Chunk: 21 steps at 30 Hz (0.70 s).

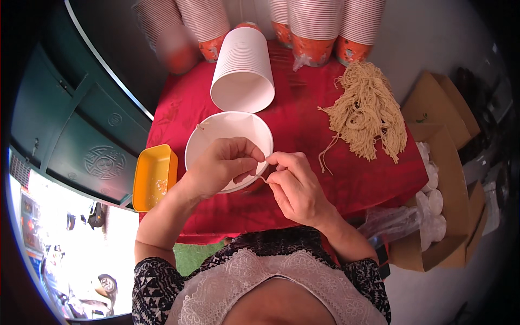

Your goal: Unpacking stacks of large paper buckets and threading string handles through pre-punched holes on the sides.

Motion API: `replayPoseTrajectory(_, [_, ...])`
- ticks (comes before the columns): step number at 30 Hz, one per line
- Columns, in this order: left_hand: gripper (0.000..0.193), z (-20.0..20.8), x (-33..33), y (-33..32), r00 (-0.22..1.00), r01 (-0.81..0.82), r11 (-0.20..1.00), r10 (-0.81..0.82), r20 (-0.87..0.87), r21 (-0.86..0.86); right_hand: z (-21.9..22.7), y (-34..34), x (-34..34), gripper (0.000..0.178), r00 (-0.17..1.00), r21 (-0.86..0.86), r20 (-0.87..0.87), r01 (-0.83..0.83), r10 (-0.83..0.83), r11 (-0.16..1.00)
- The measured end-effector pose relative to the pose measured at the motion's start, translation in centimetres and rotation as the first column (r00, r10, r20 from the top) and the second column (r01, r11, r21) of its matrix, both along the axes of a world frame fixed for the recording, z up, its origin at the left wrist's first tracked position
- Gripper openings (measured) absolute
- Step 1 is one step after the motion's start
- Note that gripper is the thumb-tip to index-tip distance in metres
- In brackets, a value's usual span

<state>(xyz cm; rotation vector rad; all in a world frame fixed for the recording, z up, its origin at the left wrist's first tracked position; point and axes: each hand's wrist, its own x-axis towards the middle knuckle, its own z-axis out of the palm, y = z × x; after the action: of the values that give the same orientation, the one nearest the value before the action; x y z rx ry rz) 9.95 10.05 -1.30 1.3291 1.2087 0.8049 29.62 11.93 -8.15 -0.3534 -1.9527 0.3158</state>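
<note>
My left hand [225, 162] and my right hand [298, 187] meet fingertip to fingertip over the near right rim of a round white paper bucket [200, 149]. Both are closed in a pinch. A short bit of thin beige string [260, 177] shows between them; the rest of it is hidden by my fingers. The bucket stands upright, its mouth facing up, and a small end of string [202, 126] lies over its far left rim. Just behind it, a nested stack of white buckets [244, 65] lies on its side, open end toward me.
A loose heap of beige strings [368, 111] covers the right of the red-clothed table [303, 206]. At left sits a yellow tray [142, 179] with small pale bits. Tall bucket stacks [317, 24] line the back. Right of the table, a cardboard box [455, 189] holds white rolls.
</note>
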Motion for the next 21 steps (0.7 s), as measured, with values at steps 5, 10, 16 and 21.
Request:
replayPoseTrajectory(5, [0.02, 0.9, 0.5, -1.3, 1.0, -0.016, 0.974, 0.02, -0.019, 0.227, 0.4, 0.0, -0.5, 0.019, 0.999, -0.048, -0.039, -0.009, 0.007, 0.999])
replayPoseTrajectory(10, [0.024, 0.6, 0.7, -2.5, 0.998, 0.019, 0.936, 0.003, -0.062, 0.351, 0.3, 0.1, -0.9, 0.019, 0.991, -0.131, -0.084, -0.113, 0.103, 0.985])
replayPoseTrajectory(16, [0.025, -0.6, 0.8, -2.1, 0.996, 0.019, 0.888, 0.022, -0.085, 0.46, -0.2, -0.1, -1.4, 0.019, 0.974, -0.24, -0.172, -0.189, 0.15, 0.952])
replayPoseTrajectory(21, [0.026, -0.7, 0.8, -2.0, 0.983, 0.038, 0.833, 0.07, -0.173, 0.552, -0.8, 0.1, -1.8, 0.018, 0.97, -0.247, -0.207, -0.176, 0.126, 0.953])
